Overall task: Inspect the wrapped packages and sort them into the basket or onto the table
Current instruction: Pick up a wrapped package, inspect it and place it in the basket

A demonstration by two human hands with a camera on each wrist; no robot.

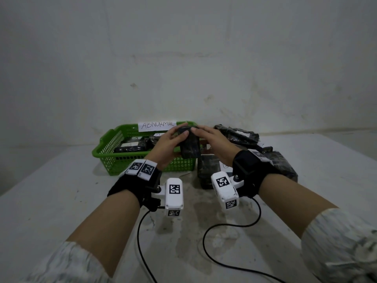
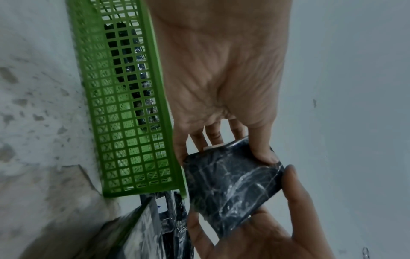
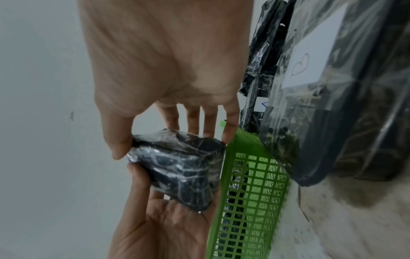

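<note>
A black package wrapped in clear film point(image 1: 189, 144) is held up between both hands, over the near right corner of the green basket point(image 1: 106, 152). My left hand point(image 1: 182, 130) grips its left side, thumb point(image 2: 265, 154) on the front and fingers behind. My right hand point(image 1: 199, 130) grips the right side, thumb point(image 3: 117, 147) on one edge and fingers point(image 3: 229, 133) on the far one. In the wrist views the package point(image 2: 230, 185) point(image 3: 184, 168) shows crinkled film and no label.
The basket carries a paper sign reading ABNORMAL point(image 1: 157, 125) and holds several wrapped packages point(image 1: 130, 147). More black packages lie piled on the table to the right point(image 1: 237, 135) point(image 1: 284, 165) point(image 1: 207, 170). One large package bears a white label point(image 3: 310, 57). Cables trail on the table point(image 1: 206, 248).
</note>
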